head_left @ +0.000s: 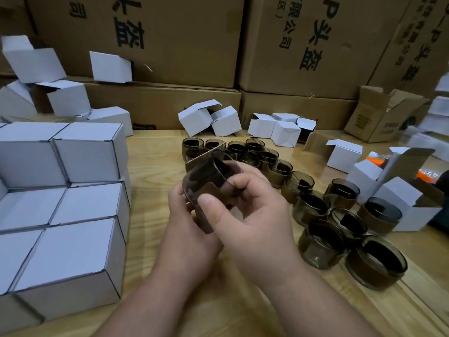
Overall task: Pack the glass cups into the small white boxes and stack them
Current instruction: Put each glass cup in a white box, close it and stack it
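Across the top of the frame stand large brown cartons (170, 32) printed with black characters, stacked against the back of a pale wooden table (150, 166). At the left of the frame, a stepped stack of closed small white boxes (70, 246) rises in tiers from the table, its flat tops facing the camera. More white boxes, open and tumbled (210, 117), lie along the far edge of the table in the upper middle, with others piled in the upper left and several with lids raised at the right edge. An opened brown box (379, 115) sits in the upper right.

From the middle of the frame toward the lower right runs a cluster of smoky glass cups (323, 244), standing upright on the table, many wrapped with a brown cardboard band; those nearest the lower right look biggest.

In the centre, both hands hold one glass cup (206, 176) above the table, tilted with its open mouth toward the upper right. The left hand (187, 227) cradles it from below and behind, fingers curled round its base. The right hand (252, 210) grips it from the right, thumb pressed on the near wall and fingers curled over the rim
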